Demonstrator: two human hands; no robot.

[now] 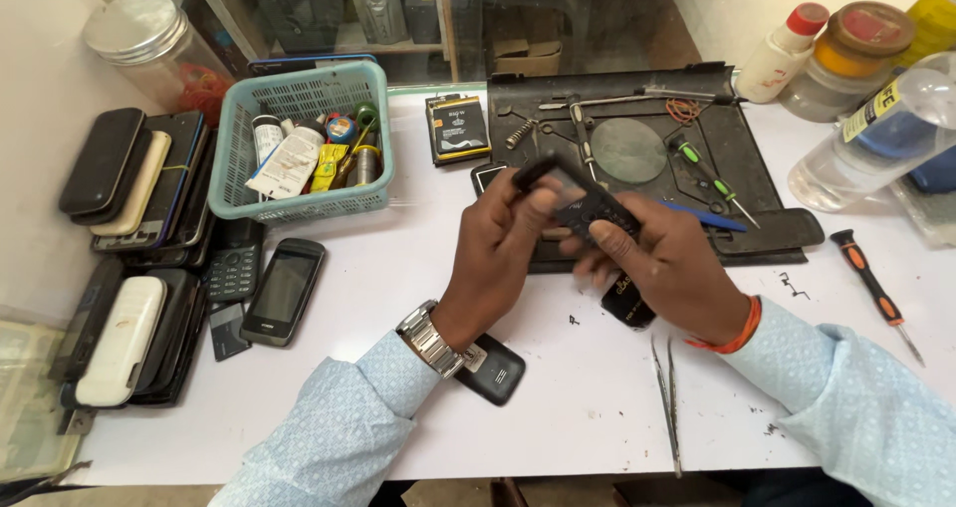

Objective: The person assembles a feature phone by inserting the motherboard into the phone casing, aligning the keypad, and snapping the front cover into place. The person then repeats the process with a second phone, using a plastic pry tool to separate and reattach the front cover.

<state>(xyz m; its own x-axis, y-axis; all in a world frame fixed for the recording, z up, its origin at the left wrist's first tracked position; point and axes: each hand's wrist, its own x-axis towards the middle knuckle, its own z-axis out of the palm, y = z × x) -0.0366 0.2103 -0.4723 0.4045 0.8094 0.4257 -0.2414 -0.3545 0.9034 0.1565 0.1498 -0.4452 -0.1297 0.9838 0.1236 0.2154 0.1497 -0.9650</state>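
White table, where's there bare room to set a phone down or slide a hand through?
On the white table, bare patches lie between the left sleeve and the tweezers, and between the turquoise basket and the black tray. The left edge is crowded with stacked phones; bottles fill the far right.

The phone keypad part (596,211) between both hands looks like matt black plastic. The wristwatch (430,339) has a shiny metal link band. The tweezers (668,399) are bright bare metal. The basket (302,140) is pale blue perforated plastic. The table (588,407) is smooth matt white. The black tray (727,128) looks like dull plastic. Both sleeves (329,437) are light blue woven cloth.
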